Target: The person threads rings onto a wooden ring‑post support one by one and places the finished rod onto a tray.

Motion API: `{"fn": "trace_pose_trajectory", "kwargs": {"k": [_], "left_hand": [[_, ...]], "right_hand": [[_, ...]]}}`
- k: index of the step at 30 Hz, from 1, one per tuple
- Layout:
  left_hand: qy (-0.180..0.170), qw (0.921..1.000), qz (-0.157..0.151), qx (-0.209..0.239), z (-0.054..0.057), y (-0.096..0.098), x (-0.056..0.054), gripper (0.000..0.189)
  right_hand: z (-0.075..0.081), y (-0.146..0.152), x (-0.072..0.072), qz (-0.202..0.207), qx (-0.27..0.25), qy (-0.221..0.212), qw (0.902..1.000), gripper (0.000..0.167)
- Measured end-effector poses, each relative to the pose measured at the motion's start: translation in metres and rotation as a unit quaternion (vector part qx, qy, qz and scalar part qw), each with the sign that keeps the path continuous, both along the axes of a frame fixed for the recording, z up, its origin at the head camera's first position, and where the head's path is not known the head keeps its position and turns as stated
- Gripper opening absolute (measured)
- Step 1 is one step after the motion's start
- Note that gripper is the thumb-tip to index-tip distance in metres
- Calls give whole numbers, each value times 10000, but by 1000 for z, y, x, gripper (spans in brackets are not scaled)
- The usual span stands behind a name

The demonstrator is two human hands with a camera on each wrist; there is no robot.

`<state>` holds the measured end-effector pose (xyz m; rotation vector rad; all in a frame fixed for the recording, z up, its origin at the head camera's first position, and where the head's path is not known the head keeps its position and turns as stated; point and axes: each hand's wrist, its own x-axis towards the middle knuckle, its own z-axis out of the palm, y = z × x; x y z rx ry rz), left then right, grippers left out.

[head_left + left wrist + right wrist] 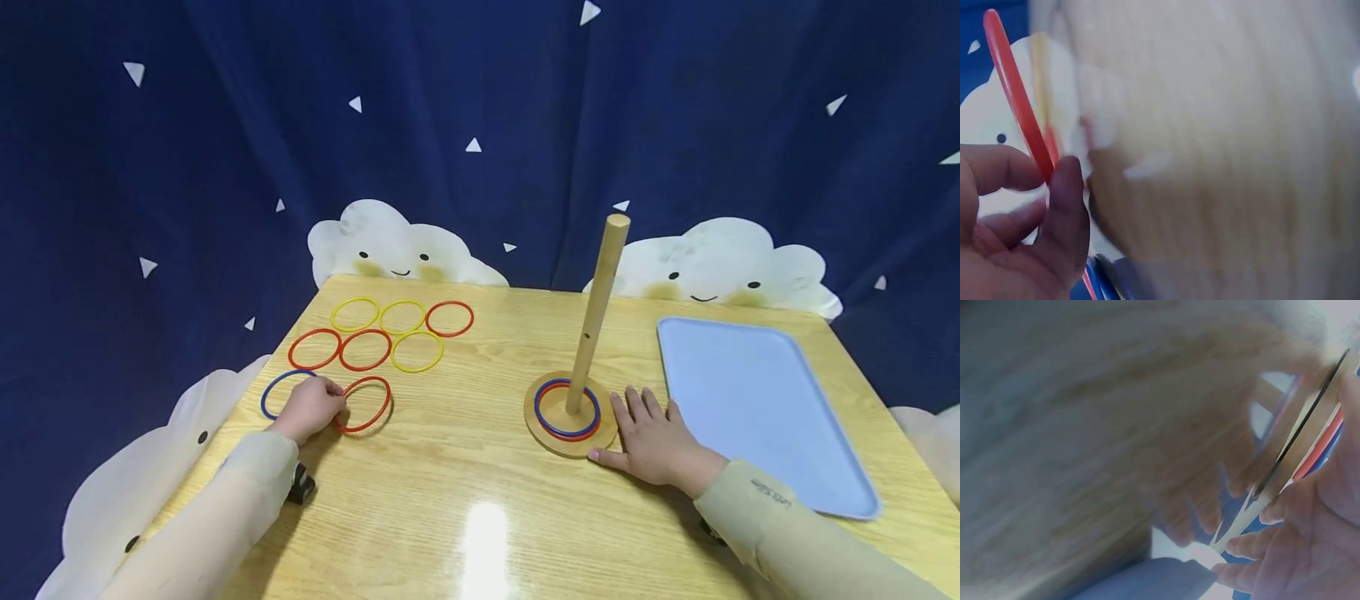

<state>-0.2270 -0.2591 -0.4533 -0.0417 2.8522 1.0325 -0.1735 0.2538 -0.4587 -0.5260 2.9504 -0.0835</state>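
Red ring (390, 398) is pinched between thumb and forefinger of the left hand (310, 407); it is tilted, apparently partly off the table (465, 467). Right hand (654, 437) is spread, fingers straight, thumb and fingertips laid against the rim of the wooden base (529, 412).

Risks, as judged: held ring could be dropped, since it is thin and gripped at one edge only. Blue ring (263, 402), just beside and partly covered by the left hand, could be nudged or caught by it. Nearby red rings (365, 369) and yellow rings (417, 370) could be knocked out of line if brushed. Base could be shifted or the tall post (597, 315) tipped by an uneven push from the right hand.

Containers: one shallow light-blue tray (765, 408), right of the base; all visible rings lie outside it. Around the post, a blue ring and a red ring are stacked on the base.
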Motion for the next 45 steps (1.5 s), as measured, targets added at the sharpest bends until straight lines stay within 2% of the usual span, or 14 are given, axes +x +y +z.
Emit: {"fn": "trace_pose_trajectory", "kwargs": {"k": [2,5,10,12,14,18,22,26,29,31,34,37,41,45], "left_hand": [[-268,9978,63,611,5,2,1,20],[-548,9892,85,1357,15,6,-1,25],[-637,9722,-206,2244,34,17,-11,28],[-625,9671,-345,2440,43,23,-15,29],[-581,9654,-450,2503,52,29,-17,30],[-452,9674,-687,2395,72,44,-20,33],[-252,9682,-1074,2248,90,61,-21,32],[44,9728,-1594,1681,106,76,-16,24],[204,9740,-1961,1116,112,86,-11,16],[250,9734,-2103,877,115,92,-9,13],[315,9724,-2178,768,121,98,-12,12],[298,9722,-2151,871,134,104,-18,14],[250,9720,-2025,1169,166,113,-22,18],[392,9610,-1998,1874,202,127,-22,21]], "right_hand": [[4,-2,0,6,-20,-11,10000,107],[8,-3,-1,-1,7,-30,10000,108],[9,-2,-1,-41,43,-48,10000,106],[8,-2,-2,-55,20,-35,10000,106],[8,0,-3,-51,5,-9,10000,106],[9,0,-4,-59,-36,32,10000,107],[11,0,-3,-63,-52,34,10000,106],[10,0,-3,-46,-49,0,10000,106],[10,-1,-3,-49,-62,-46,10000,106],[10,-2,-2,-58,-57,-93,9999,106],[8,-2,-1,-65,-66,-110,9999,105],[6,0,0,-79,-73,-101,9999,105],[4,1,1,-106,-59,-110,9999,106],[3,1,2,-125,-87,-141,9998,106]]}}
